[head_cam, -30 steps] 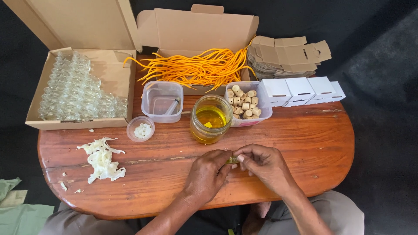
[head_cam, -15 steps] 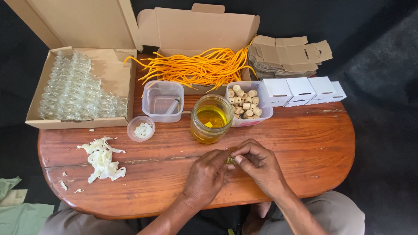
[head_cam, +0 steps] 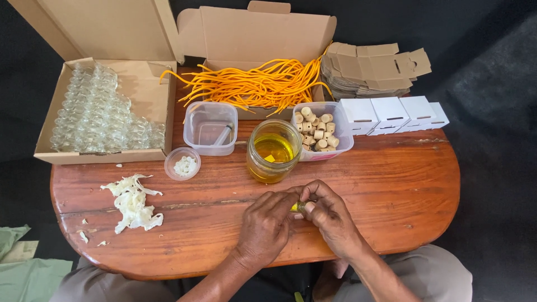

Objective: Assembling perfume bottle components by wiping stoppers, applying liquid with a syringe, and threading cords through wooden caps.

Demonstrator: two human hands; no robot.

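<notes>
Head view, left hand [head_cam: 265, 226] and right hand [head_cam: 330, 215] pinching small vial [head_cam: 300, 207], glass jar [head_cam: 273, 151] of yellow oil, tub [head_cam: 323, 132] of corks

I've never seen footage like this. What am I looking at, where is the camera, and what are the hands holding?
There is no machine here: a person wears a camera on the head, looking down at their own two hands. The left hand and right hand meet over a wooden table, pinching a tiny bottle of yellow liquid between them. Behind stand a jar of yellow liquid, a tub of corks, an almost empty tub, a box of small glass bottles, orange strings, small white boxes and white scraps.
</notes>
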